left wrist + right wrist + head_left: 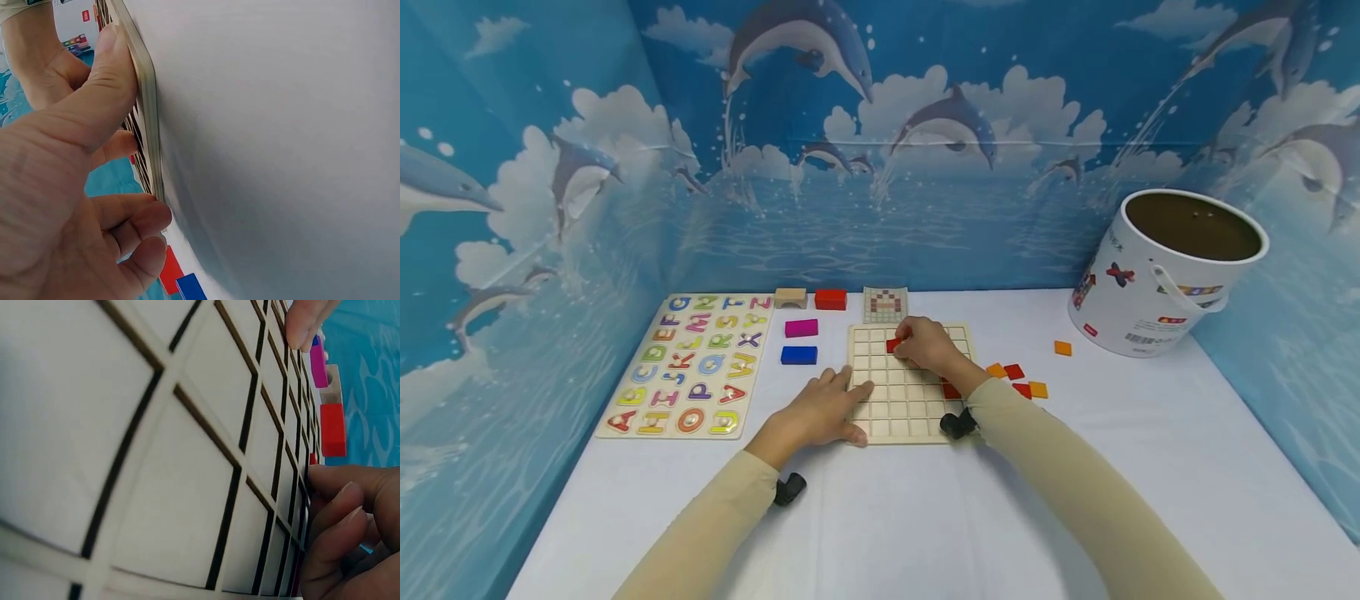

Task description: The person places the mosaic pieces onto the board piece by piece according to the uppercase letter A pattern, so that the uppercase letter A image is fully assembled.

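A wooden grid board [898, 408] lies flat on the table, its squares marked off by raised strips. My left hand [826, 408] rests on its left side, thumb at the near corner and forefinger reaching over the grid. The left wrist view shows that thumb [115, 81] along the board's edge [149, 94]. Over the upper rows, my right hand [927, 346] pinches a small red tile [892, 345] at a square. In the right wrist view its fingertips [328, 478] are low over the far squares. Red tiles [951, 391] sit at the board's right side, partly behind the right forearm.
Loose orange and red tiles [1038, 389] lie right of the board, a lone orange tile [1063, 348] farther out. A patterned card [885, 306] is behind the board. Coloured blocks [799, 355] and an alphabet board [681, 392] lie left. A white bucket [1105, 292] stands back right.
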The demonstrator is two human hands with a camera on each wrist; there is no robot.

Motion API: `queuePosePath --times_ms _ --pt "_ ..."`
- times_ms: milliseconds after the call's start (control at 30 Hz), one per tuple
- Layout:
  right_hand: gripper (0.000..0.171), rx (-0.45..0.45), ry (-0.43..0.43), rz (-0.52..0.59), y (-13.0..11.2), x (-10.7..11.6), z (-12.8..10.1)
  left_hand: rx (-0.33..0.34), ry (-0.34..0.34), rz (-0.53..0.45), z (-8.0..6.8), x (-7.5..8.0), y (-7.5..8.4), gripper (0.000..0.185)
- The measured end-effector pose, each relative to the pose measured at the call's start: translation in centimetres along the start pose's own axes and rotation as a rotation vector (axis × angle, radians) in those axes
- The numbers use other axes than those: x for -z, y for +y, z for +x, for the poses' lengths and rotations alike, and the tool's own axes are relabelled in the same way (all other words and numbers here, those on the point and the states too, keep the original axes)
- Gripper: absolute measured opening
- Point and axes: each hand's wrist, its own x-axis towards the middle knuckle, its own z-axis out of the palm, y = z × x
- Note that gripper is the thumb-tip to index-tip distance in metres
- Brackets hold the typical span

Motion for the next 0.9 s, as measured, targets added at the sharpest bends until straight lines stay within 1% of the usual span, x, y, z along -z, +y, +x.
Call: queuePosePath --times_ms 67,133,233,333,400,500,567,667,767,900 --pt "0.024 0.011 0.007 -0.036 0.0 0.0 -0.1 0.003 0.003 -0.005 -0.1 0.0 0.0 0.089" --pt "0.026 0.027 0.006 -0.044 0.0 0.2 -0.3 0.003 0.001 -0.009 -0.1 0.0 0.0 0.089" --pt "0.029 0.039 0.005 0.016 0.5 1.1 -1.1 0.001 -0.002 -0.02 -0.1 0.1 0.1 0.089" --pt "0.033 0.034 0.008 0.086 1.5 2.8 -2.3 0.002 -0.007 -0.03 -0.1 0.1 0.1 0.089" --pt "0.035 0.014 0.015 0.118 2.4 4.3 -3.3 0.005 -0.01 -0.036 -0.1 0.1 0.1 0.09" --pt "0.038 -0.011 0.019 0.156 4.6 6.9 -5.3 0.004 -0.008 -0.035 -0.2 0.2 0.2 0.09" --pt "0.039 -0.029 0.034 0.165 6.4 8.6 -6.6 0.0 -0.001 -0.036 -0.3 0.2 0.2 0.09" --pt "0.039 -0.06 0.058 0.136 9.1 10.8 -8.5 -0.006 0.005 -0.032 -0.3 0.1 0.2 0.089" --pt "0.041 -0.1 0.064 0.107 11.2 12.2 -10.0 -0.003 0.004 -0.023 -0.2 0.0 0.2 0.089" --pt "0.046 -0.131 0.048 0.087 13.0 12.9 -11.0 0.0 0.008 -0.021 -0.1 -0.1 0.3 0.089"
